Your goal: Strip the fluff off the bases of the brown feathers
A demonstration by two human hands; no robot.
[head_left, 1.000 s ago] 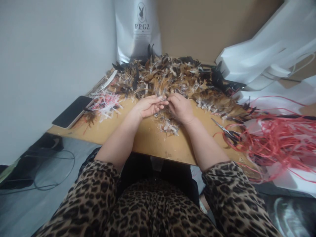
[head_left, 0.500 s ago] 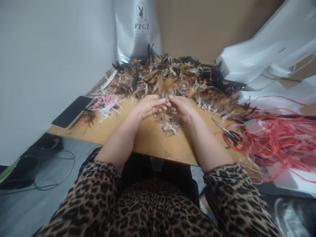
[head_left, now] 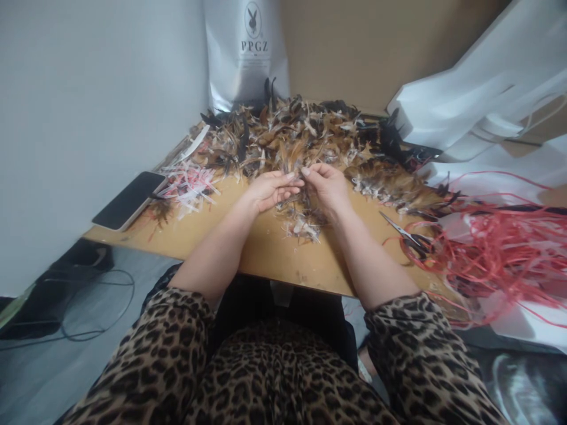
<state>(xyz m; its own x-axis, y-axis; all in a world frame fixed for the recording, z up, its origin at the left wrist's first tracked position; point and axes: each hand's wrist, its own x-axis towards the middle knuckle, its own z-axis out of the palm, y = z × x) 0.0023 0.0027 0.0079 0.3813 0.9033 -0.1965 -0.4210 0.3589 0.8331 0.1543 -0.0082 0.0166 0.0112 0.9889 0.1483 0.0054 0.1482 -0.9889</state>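
Between thumb and fingers, my left hand (head_left: pixel 275 190) pinches a small bunch of brown feathers (head_left: pixel 290 156), whose tips fan upward. My right hand (head_left: pixel 326 184) is closed in a pinch beside it, its fingertips close to the base of the bunch; whatever they hold is too small to make out. Behind both hands spreads a large heap of brown and black feathers (head_left: pixel 310 121). Below the fingers, a little pile of pale fluff and scraps (head_left: pixel 303 227) lies on the wooden board (head_left: pixel 266 248).
On the left lie a phone (head_left: pixel 128 200) and a pile of pink and white strips (head_left: pixel 188 183). Scissors (head_left: pixel 405 230) lie at right, beside a tangle of red cord (head_left: pixel 509 254). A silver bag (head_left: pixel 248 71) stands behind the heap, and white bags (head_left: pixel 469 88) hang over the back right.
My right hand has drawn slightly up and away from the left, widening the gap between them. The left hand keeps hold of the feathers almost in place.
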